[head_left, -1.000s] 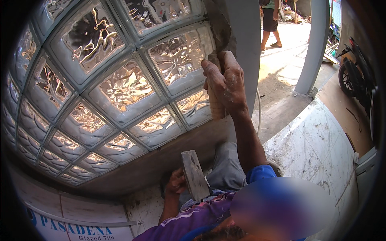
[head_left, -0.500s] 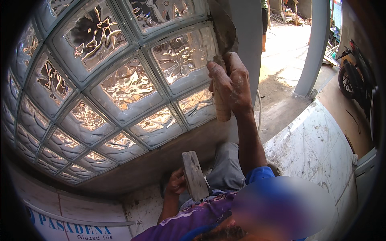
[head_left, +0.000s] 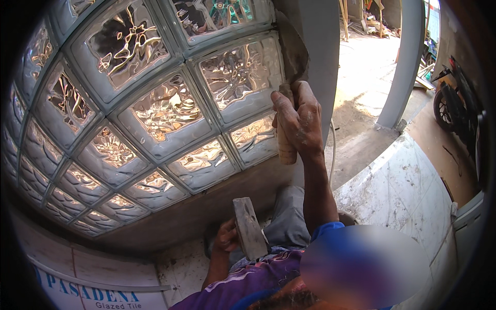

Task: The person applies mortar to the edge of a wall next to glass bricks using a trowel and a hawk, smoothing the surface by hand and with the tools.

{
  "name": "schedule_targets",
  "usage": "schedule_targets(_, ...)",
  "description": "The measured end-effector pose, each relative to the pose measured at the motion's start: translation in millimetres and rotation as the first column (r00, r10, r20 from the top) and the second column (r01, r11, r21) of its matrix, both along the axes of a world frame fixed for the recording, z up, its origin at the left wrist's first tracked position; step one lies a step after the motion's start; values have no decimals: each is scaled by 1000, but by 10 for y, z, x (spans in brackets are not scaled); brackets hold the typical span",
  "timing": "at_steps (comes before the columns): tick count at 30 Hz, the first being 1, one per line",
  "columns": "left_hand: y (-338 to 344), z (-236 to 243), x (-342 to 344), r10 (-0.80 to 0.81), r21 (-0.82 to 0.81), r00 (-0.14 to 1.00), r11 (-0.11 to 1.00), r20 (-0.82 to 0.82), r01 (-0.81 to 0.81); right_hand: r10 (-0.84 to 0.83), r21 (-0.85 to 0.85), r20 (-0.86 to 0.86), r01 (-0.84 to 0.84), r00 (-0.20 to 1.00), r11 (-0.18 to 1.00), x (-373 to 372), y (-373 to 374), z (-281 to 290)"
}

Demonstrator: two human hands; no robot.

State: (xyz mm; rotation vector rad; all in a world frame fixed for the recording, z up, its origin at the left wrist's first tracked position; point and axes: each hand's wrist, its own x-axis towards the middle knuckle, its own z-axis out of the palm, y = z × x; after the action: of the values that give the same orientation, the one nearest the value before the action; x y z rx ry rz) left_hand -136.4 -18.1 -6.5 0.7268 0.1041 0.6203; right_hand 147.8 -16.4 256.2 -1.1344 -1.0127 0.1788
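Through the head camera I see a trowel (head_left: 296, 61) raised at the right edge of a glass-block wall (head_left: 164, 142). The trowel has a broad, dark metal blade, dull and smeared with a grey film, and a round, pale wooden handle (head_left: 287, 151) with a worn surface. It stands nearly upright in my view, blade up, handle end down, beside a smooth grey column (head_left: 321, 41). I cannot tell whether the blade touches the strip between blocks and column.

My right hand (head_left: 300, 116) has its fingers clamped around the handle. The blade rises above the knuckles, the handle's butt sticks out below the fist, and the thumb lies along the upper handle. Pale dust marks the skin.

Lower down, my left hand (head_left: 226, 236) is clamped on a flat, rectangular grey board (head_left: 249, 229), worn and dusty, tilted on its edge. The curled fingers are at its left side; the board hides part of that grip. Just beyond the board is a knee in grey trousers (head_left: 289, 209).

The glass blocks are clear and rippled, with amber and white reflections. At the far right stands a black motorbike (head_left: 457, 103).
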Motion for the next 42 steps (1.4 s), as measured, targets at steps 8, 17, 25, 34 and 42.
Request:
schedule_targets(8, 45, -103, -22, 16, 8, 1000, 1000, 19, -16, -3, 62, 0, 3, 1000, 998, 48, 158, 404)
schedule_targets(17, 38, -148, -53, 16, 5, 999, 1000, 41, -16, -12, 20, -59, 13, 998, 1000, -27, 63, 121)
schedule_targets(25, 7, -191, -71, 69, 29, 997, 997, -44, -68, 7, 66, 0, -7, 1000, 998, -11, 184, 406)
schedule_targets(34, -10, -205, -95, 77, 16, 997, 997, 0, -77, 117, 152, -109, -100, 987, 983, -12, 179, 470)
schedule_targets(42, -112, -167, -119, 152, -3, 986, 988, -65, -153, 138, 54, -129, -132, 982, 990, -45, -22, 126)
